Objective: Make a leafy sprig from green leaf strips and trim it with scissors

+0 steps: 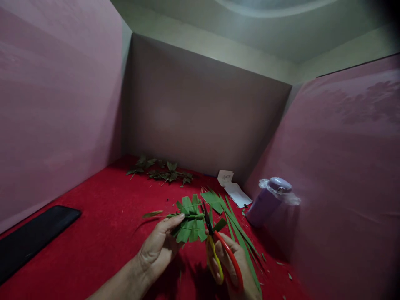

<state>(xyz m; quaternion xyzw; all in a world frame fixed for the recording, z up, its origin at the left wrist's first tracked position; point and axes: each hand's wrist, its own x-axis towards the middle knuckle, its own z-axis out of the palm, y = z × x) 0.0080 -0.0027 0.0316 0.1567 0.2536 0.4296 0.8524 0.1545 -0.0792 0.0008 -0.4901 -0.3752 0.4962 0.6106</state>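
My left hand [164, 239] pinches a woven piece of green leaf strips [190, 229] near its middle, thumb on top. The strips fan out from a central rib, and a dry brownish tip sticks out to the left. In my right hand [236, 254] is a pair of scissors [229, 256] with one red and one yellow handle loop. The dark blades point up and away, close against the right end of the leaf piece. Whether the blades touch a strip I cannot tell. Long green leaf strips [237, 225] lie on the red cloth [109, 233] just beyond my right hand.
Several leafy sprigs [168, 173] lie at the back of the cloth. White papers [237, 195] rest to their right. A purple bottle [265, 204] with clear plastic round its top leans near the right wall. A black phone-like slab [37, 237] is at the left, and leaf scraps [290, 276] are scattered at the right.
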